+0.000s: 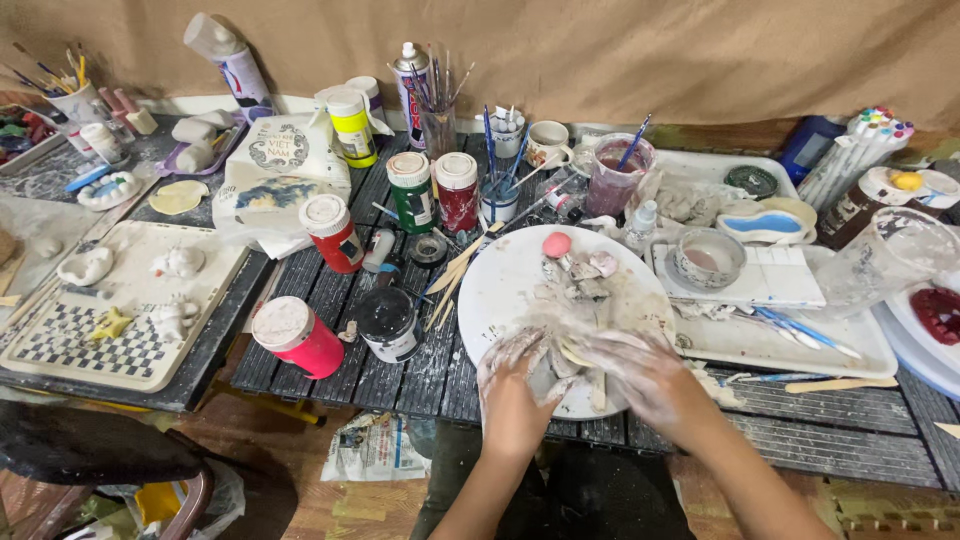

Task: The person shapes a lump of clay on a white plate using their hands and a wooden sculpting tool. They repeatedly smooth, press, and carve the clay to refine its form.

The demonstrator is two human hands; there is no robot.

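Note:
My left hand (pixel 513 366) and my right hand (pixel 640 372) are smeared with pale clay and meet over the near edge of a round white board (pixel 510 285). Both press on a lump of light clay (pixel 565 362) between them, and the fingers blur. Farther back on the board lie several small clay pieces (pixel 583 275) and a pink ball (pixel 557 244). A flat wooden stick (pixel 597 390) lies on the board beside my right hand.
Paint bottles stand left of the board: red (pixel 334 233), pink (pixel 297 336), green (pixel 411 191), dark red (pixel 457 190) and a black jar (pixel 387 323). A white tray (pixel 780 340) with brushes and a bowl (pixel 708 257) lies right. A chequered tray (pixel 95 345) with clay figures sits far left.

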